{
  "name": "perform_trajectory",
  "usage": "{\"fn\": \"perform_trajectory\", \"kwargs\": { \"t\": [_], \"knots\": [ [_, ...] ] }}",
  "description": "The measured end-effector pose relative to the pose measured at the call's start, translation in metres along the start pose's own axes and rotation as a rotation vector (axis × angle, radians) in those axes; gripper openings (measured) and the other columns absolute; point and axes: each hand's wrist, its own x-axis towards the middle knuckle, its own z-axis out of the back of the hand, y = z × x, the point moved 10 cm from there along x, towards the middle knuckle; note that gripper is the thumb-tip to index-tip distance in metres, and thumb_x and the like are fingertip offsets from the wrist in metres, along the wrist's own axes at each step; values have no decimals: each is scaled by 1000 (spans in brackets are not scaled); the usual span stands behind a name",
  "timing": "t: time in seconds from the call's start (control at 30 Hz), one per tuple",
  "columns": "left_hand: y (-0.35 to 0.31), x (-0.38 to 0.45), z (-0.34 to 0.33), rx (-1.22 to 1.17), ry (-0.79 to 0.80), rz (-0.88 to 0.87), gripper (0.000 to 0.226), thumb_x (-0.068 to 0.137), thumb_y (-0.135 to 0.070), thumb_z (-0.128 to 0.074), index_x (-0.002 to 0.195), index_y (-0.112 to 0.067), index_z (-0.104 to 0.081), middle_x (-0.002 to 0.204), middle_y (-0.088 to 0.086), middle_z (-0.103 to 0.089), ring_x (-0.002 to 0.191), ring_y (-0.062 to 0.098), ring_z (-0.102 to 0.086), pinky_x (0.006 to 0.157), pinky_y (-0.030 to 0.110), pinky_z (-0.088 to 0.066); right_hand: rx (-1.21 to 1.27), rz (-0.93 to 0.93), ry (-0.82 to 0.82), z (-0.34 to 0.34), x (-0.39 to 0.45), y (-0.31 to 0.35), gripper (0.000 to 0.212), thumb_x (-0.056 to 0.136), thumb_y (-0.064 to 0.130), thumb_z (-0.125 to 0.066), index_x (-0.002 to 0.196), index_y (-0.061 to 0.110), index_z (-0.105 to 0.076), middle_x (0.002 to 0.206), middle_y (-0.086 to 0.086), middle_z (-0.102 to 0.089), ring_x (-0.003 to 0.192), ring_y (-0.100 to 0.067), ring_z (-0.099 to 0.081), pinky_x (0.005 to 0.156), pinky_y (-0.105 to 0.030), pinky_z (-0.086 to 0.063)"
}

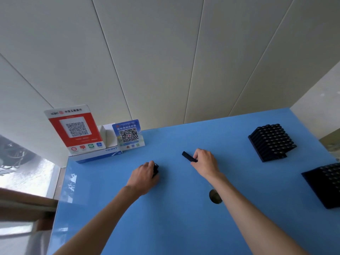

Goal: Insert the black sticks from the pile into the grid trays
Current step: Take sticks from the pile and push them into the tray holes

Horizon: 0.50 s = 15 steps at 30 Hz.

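Note:
Both my hands are over the middle of the blue table (174, 218). My right hand (206, 162) pinches one black stick (188, 157), which points up and to the left. My left hand (144, 174) is curled round black sticks (156, 169) whose ends show past the fingers; their number is hidden. A black grid tray (271, 142) packed with upright sticks stands at the far right. A second black grid tray (325, 183) sits nearer, cut off by the right edge. No loose pile is visible.
A red QR-code sign (75, 128) and a blue QR-code sign (128, 134) stand on a white box (95, 155) at the table's back left. A round hole (214, 196) in the tabletop lies beside my right forearm. White panelled wall behind.

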Motion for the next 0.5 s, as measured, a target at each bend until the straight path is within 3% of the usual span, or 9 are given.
{"fn": "perform_trajectory", "kwargs": {
  "t": [0.1, 0.2, 0.3, 0.4, 0.5],
  "knots": [
    [24, -6, 5, -460, -22, 140, 18, 97, -19, -53, 98, -11, -37, 80, 20, -61, 64, 37, -56, 55, 38, -44, 187, -44, 23, -3, -4, -4, 11, 78, 12, -71, 85, 18, -64, 81, 6, -68, 79, -17, -65, 63, -30, -52],
    [38, -18, 2, -924, -11, 302, 10, 96, -3, -53, 97, -4, -43, 72, 20, -62, 42, 26, -49, 41, 29, -39, 424, -67, -13, 6, -15, 3, 9, 75, 10, -73, 83, 15, -72, 76, 6, -69, 72, -13, -64, 57, -21, -46],
    [43, -35, 1, -1115, -15, 393, 8, 96, -5, -59, 94, -5, -51, 71, 13, -61, 44, 17, -41, 42, 26, -32, 562, -23, -33, 22, -30, 18, 5, 77, 10, -71, 81, 13, -72, 69, 0, -66, 58, -14, -60, 54, -28, -49],
    [34, -49, 2, -1205, 3, 362, 9, 99, -9, -59, 101, 0, -59, 73, 10, -62, 52, 17, -45, 49, 25, -35, 651, -19, -7, 34, -48, 23, 5, 81, 8, -67, 85, 11, -70, 76, -10, -69, 52, -20, -66, 58, -35, -61],
    [12, -66, 11, -1278, 18, 288, 17, 102, -17, -57, 108, -3, -65, 73, 7, -64, 56, 17, -48, 52, 28, -35, 689, -21, -41, 53, -77, 19, 6, 82, 4, -67, 86, 8, -70, 78, -16, -71, 54, -25, -68, 61, -39, -63]
  ]
}}
